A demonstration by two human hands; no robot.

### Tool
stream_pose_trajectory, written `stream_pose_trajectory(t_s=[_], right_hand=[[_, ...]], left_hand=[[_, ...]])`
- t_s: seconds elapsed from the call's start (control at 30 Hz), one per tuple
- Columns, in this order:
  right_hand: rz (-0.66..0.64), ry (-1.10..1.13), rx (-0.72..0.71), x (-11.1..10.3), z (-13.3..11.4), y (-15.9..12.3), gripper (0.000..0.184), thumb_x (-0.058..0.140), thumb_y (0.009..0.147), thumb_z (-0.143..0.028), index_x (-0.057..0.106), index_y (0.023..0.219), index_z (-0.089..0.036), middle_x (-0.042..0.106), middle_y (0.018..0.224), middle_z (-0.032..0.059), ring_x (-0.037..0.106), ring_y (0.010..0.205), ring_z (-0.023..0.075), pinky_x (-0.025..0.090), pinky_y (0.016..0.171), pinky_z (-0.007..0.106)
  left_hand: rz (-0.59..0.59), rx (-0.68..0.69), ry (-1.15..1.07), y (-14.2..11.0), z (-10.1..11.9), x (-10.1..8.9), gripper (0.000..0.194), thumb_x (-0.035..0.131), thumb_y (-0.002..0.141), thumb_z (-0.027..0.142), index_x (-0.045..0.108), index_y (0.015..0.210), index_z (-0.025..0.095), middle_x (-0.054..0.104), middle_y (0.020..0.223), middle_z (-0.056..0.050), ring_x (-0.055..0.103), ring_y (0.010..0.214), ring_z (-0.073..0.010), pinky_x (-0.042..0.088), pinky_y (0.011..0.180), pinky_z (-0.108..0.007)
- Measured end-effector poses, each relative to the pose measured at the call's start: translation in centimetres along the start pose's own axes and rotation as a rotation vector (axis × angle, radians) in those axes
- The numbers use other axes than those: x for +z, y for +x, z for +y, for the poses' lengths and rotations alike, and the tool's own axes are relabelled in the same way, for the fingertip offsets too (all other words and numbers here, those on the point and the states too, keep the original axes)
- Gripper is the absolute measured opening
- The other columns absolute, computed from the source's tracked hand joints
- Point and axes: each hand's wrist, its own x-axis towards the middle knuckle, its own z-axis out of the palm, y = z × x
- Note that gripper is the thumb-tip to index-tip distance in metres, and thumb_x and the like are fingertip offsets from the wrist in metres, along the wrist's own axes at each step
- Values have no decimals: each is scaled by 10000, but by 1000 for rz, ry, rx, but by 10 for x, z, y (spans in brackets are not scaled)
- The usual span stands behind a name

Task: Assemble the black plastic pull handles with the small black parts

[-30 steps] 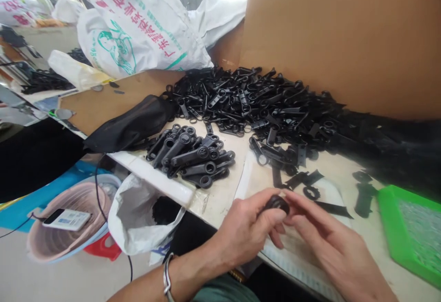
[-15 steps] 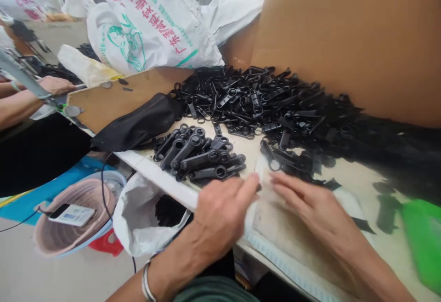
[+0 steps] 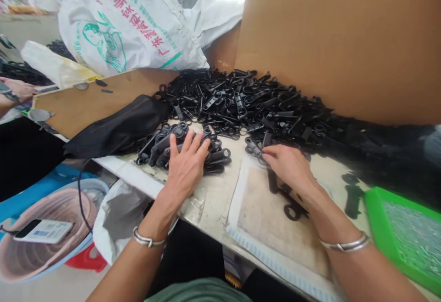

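My left hand lies with fingers spread over a small stack of black plastic link-shaped parts with ring ends, near the table's front edge. My right hand has its thumb and fingers pinched at the end of one black plastic part, at the near edge of a big heap of loose black parts. Beneath my right wrist, more black pieces lie on a worn, white-edged mat. A metal bangle is on each of my wrists.
A green tray of small shiny pieces stands at the right. Cardboard walls the back. Black cloth lies left of the stack. Below the edge are a white sack and a pink basket. Another person's hand is far left.
My left hand has moved forward and left onto the stack and spread its fingers. My right hand has reached forward to the loose parts. The view has shifted right, showing more of the green tray.
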Motion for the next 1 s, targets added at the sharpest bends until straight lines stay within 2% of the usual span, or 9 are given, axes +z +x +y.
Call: stream_pose_trajectory(t_s=[0.13,0.27,0.37,0.47,0.57,0.67,0.77,0.87,1.0], right_hand=[[32,165,10,-8,7,-22,313,528,893,-309,761,1088,-233,761,1091,76,678,1023,274,473,873,376],[-100,372,-31,-19,3,-67,275,520,901,-282,770,995,-220,771,882,24,693,831,196,505,760,306],[-302,514,-112,-28,0,-99,247,538,905,-283,754,808,-212,727,721,-22,658,673,127,493,618,226],[-405,582,-132,-39,12,-117,387,453,971,-384,732,793,-184,695,660,-12,632,592,112,482,535,213],[-293,380,-63,-53,49,-119,397,436,977,-445,754,914,-216,723,735,2,663,653,143,525,616,262],[-67,59,110,-68,96,-105,297,487,945,-343,760,962,-227,743,901,74,684,867,252,514,805,410],[40,-164,269,-77,134,-80,233,548,912,-273,749,979,-176,700,977,167,626,1037,378,448,871,563],[-14,-255,280,-75,149,-56,212,643,894,-337,707,993,-161,676,1044,110,611,1079,307,464,924,526],[-79,-274,217,-65,149,-41,329,566,964,-400,622,1190,-168,630,1215,73,624,1071,222,521,911,447]], left_hand=[[77,18,-27,1,-5,2,369,393,1022,233,595,1329,198,538,1465,-143,423,1423,-335,99,1173,-699],[282,212,-106,-8,16,-15,359,531,972,205,577,1325,160,581,1415,-168,449,1410,-311,124,1208,-635],[129,578,-292,-17,47,-27,482,533,949,137,476,1426,174,557,1445,-140,390,1450,-276,95,1232,-597],[-150,705,-508,-27,78,-27,467,372,965,75,517,1399,167,642,1356,-125,555,1323,-243,324,1179,-495],[-332,409,-722,-36,100,-21,410,352,983,152,620,1292,179,750,1108,-115,710,1001,-221,543,882,-341],[-524,-49,-1030,-41,112,-16,334,414,1006,315,696,1139,196,737,812,-57,654,686,-162,512,678,-261],[-743,-417,-1406,-43,116,-18,390,472,989,440,683,1143,150,701,741,-42,573,613,-131,466,614,-238],[-806,-586,-1660,-44,116,-23,416,578,946,444,649,1209,130,713,832,-54,579,685,-115,462,672,-227],[-818,-687,-1827,-44,113,-26,428,714,870,301,623,1249,126,722,880,-56,614,736,-100,458,713,-211]])
